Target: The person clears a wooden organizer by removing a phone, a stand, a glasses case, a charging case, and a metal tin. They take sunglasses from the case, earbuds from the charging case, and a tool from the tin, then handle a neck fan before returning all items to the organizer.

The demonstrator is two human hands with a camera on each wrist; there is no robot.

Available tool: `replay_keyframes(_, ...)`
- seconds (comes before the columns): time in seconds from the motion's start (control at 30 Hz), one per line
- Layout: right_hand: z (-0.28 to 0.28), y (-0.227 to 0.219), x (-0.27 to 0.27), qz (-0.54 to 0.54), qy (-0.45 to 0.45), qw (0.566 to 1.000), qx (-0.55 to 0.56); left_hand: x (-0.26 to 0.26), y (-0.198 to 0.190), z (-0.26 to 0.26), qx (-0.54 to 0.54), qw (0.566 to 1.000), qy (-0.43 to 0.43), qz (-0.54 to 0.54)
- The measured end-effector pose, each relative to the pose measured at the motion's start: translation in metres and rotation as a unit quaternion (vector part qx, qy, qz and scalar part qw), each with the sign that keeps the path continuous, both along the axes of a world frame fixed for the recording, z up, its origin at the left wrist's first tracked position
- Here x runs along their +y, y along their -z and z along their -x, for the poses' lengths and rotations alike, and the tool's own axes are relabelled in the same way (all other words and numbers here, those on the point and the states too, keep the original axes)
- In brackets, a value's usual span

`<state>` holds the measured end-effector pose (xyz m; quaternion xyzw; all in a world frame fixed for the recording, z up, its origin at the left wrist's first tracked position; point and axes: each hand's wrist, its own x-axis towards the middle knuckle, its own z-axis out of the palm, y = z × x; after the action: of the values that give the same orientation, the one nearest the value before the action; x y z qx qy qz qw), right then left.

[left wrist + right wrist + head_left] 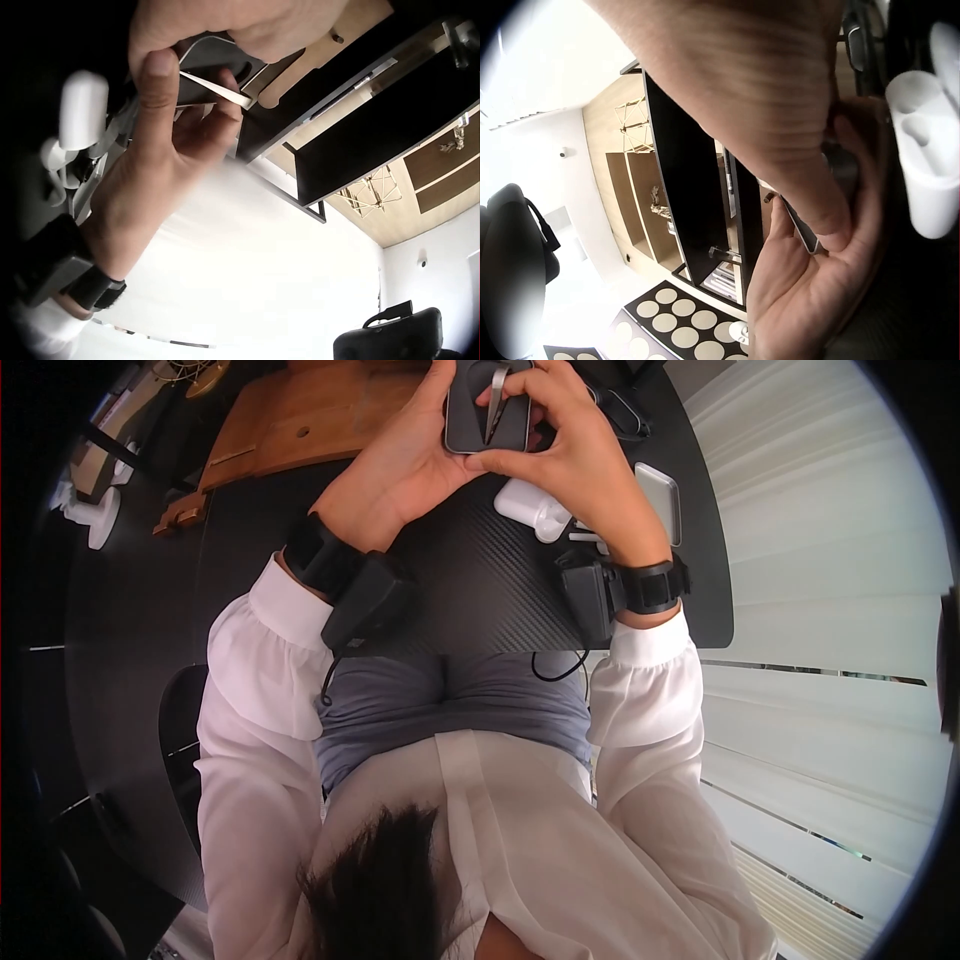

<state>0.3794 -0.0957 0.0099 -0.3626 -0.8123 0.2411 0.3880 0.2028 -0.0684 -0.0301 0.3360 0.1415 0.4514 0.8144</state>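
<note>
All clock spots are counted from the dark tin in the head view. Far out at 8 o'clock is a small brown wood piece point(182, 513). At 9 o'clock is a big wooden board point(300, 425). Next, at about 7 or 8 o'clock, the left hand point(425, 470) holds the tin, with its thumb up along the left side. I can't see most of its other fingers there. The dark tin point(463, 422) is up at the top of the view, above the black table point(450, 585), and its far end is cut off. It looks stiff, light and a bit slippery, so the side walls seem the best place to grip.

A thin silver tool point(498, 382) is at the tin, its point toward 6 o'clock. It looks light, springy and easy to bend; I'd pinch it near the wide end, away from the point. At 5 o'clock is a smooth white case point(520, 505). At 4 o'clock, the right hand point(560, 445) has a finger curled at the tool and its thumb on the tin's near edge. Further out at 4 o'clock is a shallow silver tray point(657, 500).
</note>
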Motion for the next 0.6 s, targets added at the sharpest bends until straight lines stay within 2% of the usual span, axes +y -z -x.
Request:
replay_keyframes(0.2, -0.002, 0.005, 0.001, -0.026, 0.004, 1.0, -0.009, -0.004, -0.01, -0.002, 0.025, 1.0, 0.018, -0.007)
replay_keyframes(0.3, -0.002, 0.003, 0.0, 0.02, -0.001, 1.0, 0.0, -0.007, -0.007, -0.005, 0.055, 0.998, -0.021, -0.023)
replay_keyframes(0.5, -0.003, 0.011, 0.007, -0.041, -0.014, 0.999, 0.001, 0.003, 0.004, -0.004, 0.029, 0.999, 0.012, -0.005)
replay_keyframes(0.6, -0.002, 0.005, 0.001, -0.024, 0.0, 1.0, -0.009, 0.003, 0.004, -0.004, 0.031, 0.999, 0.015, -0.008)
